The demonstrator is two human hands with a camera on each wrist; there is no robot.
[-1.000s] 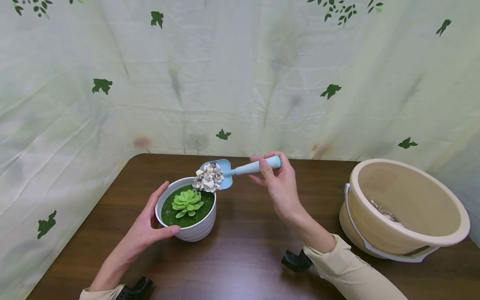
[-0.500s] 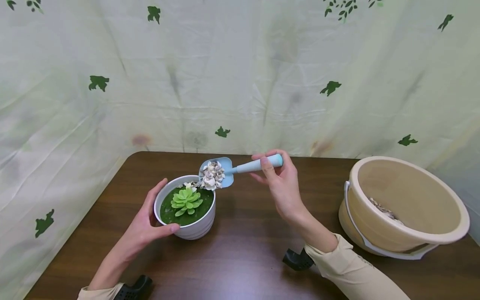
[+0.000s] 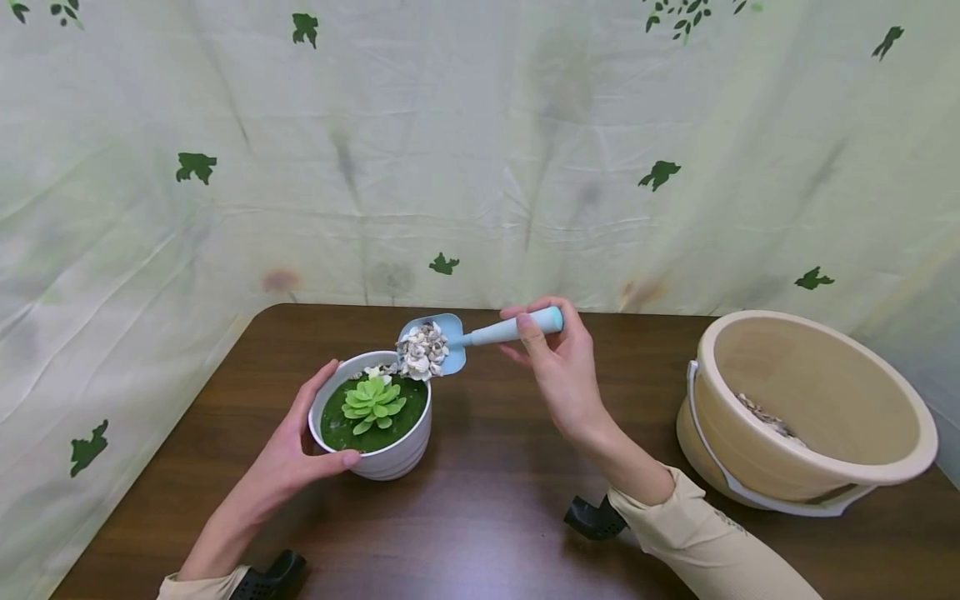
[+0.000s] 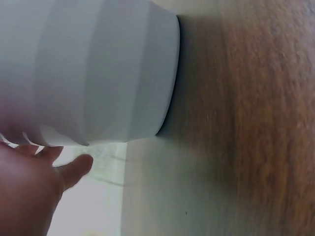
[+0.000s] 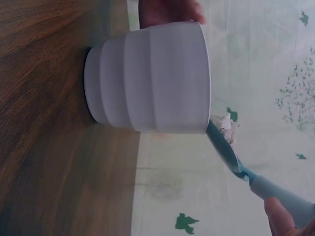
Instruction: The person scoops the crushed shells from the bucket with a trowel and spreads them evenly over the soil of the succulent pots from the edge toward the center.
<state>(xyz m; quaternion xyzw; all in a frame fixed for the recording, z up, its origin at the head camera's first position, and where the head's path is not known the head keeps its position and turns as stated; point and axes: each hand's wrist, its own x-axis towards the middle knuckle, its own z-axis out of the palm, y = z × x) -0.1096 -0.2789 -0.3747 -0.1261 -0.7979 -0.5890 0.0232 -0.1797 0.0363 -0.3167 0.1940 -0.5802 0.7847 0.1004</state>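
A white ribbed flower pot point(image 3: 390, 460) stands on the table at left of centre, with a green succulent point(image 3: 372, 402) on mossy green filling. My left hand point(image 3: 288, 450) grips its left side, thumb at the front rim and fingers round the far side. In my right hand point(image 3: 558, 367) is a light blue hand trowel point(image 3: 495, 334), pinched by the handle. Its blade, heaped with whitish shells or stone chips point(image 3: 423, 350), tilts down onto the pot's right rim point(image 5: 208, 98). A few pale pieces lie inside the pot behind the succulent.
A beige bucket point(image 3: 817, 337) with a lowered pale handle stands at the right, holding more of the chips point(image 3: 768, 418). The brown wooden table point(image 3: 487, 517) ends at a leaf-printed curtain point(image 3: 480, 150) behind.
Some pieces have slid from the trowel into the back of the pot, and the heap is smaller. The trowel blade has shifted slightly right; the left hand keeps its grip.
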